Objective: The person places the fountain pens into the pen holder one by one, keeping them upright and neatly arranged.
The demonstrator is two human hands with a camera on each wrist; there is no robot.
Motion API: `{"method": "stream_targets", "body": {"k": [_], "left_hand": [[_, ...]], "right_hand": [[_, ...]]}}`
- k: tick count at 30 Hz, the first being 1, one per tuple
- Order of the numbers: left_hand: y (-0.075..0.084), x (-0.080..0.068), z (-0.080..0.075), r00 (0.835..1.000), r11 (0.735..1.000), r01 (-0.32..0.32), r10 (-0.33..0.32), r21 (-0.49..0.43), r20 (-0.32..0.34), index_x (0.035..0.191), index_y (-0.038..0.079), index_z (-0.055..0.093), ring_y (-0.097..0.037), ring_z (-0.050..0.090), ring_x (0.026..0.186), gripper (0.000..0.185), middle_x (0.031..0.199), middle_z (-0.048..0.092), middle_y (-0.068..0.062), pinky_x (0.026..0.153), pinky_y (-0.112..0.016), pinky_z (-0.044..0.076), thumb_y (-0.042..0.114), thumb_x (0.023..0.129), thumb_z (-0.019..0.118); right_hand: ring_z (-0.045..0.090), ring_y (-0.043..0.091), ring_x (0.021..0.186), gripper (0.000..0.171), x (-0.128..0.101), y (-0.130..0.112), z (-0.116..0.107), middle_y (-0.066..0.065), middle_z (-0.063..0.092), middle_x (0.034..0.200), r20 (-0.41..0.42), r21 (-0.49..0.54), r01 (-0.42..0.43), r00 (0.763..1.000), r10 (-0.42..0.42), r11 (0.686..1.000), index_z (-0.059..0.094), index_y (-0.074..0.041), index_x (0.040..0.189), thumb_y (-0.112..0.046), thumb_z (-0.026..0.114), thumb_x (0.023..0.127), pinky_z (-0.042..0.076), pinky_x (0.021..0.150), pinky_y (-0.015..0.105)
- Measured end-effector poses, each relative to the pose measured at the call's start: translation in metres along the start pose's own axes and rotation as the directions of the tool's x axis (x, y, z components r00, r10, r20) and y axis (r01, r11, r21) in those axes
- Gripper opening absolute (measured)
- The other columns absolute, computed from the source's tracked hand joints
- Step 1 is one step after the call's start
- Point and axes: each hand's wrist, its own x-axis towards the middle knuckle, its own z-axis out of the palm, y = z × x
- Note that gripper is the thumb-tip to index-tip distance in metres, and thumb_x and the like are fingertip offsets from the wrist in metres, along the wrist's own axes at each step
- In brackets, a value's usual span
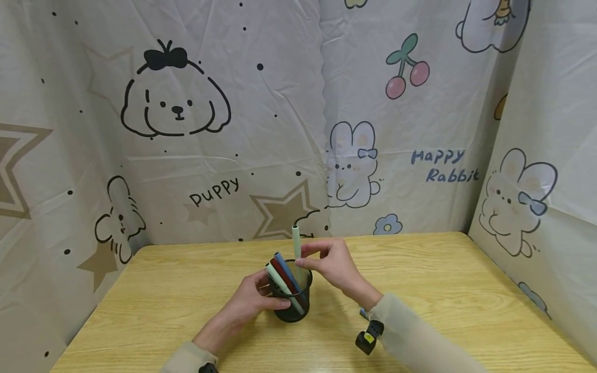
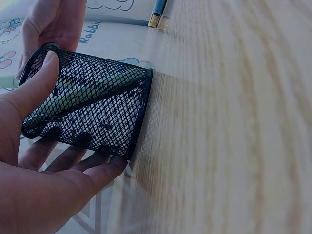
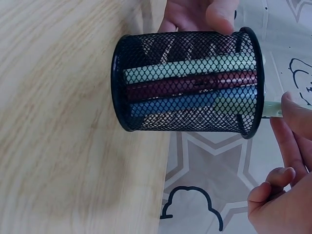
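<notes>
Keep left hand [image 1: 254,300] wrapped around mesh pen cup [image 1: 293,295] at table [image 1: 443,290] centre; with right hand [image 1: 333,264] pinching pale green pen [image 1: 296,239] upright, lower straight, slowly

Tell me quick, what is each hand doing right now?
Left hand: grips the mesh pen cup.
Right hand: pinches a pale green pen above the cup.

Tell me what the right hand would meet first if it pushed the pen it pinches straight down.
The right hand pinches a pale green pen whose lower end is already inside the mesh pen cup. Going down, the fingers would likely meet the cup's rim first; depth is uncertain.
</notes>
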Motion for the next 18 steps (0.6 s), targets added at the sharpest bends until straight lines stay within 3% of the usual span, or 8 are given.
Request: {"method": "stream_targets", "body": {"k": [4,11,18], "left_hand": [[0.001,-0.0004,0.0003,1.0,1.0,0.0,0.0,0.005,-0.006,0.143,0.003,0.061,-0.041,0.059,0.13,0.066,0.134,0.064,-0.015,0.104,-0.048,0.053,0.006,0.084,0.09],[0.0016,-0.0008,0.001,1.0,1.0,0.008,-0.008,0.011,-0.012,0.143,0.004,0.061,-0.043,0.057,0.132,0.066,0.135,0.064,-0.015,0.105,-0.05,0.052,0.007,0.084,0.09],[0.0008,-0.0006,0.001,1.0,1.0,0.007,-0.007,0.007,-0.012,0.142,0.004,0.061,-0.043,0.057,0.133,0.066,0.135,0.064,-0.015,0.107,-0.05,0.051,0.008,0.084,0.091]], "right_hand": [[0.042,0.01,0.06,0.017,-0.0015,0.0023,-0.0001,0.005,0.08,0.095,0.005,-0.012,0.007,1.0,-0.007,1.0,0.085,-0.007,0.1,-0.012,0.09,0.085,0.032,0.054,0.023],[0.046,0.012,0.062,0.015,-0.0045,0.0075,0.0008,0.003,0.08,0.093,0.018,-0.024,0.021,1.0,-0.021,0.999,0.085,-0.008,0.099,-0.011,0.089,0.085,0.032,0.054,0.022],[0.063,0.019,0.094,0.017,-0.0087,0.0088,0.0018,0.001,0.08,0.097,0.017,-0.051,-0.003,1.0,0.004,0.999,0.085,-0.008,0.1,-0.016,0.09,0.086,0.044,0.068,0.024]]}}
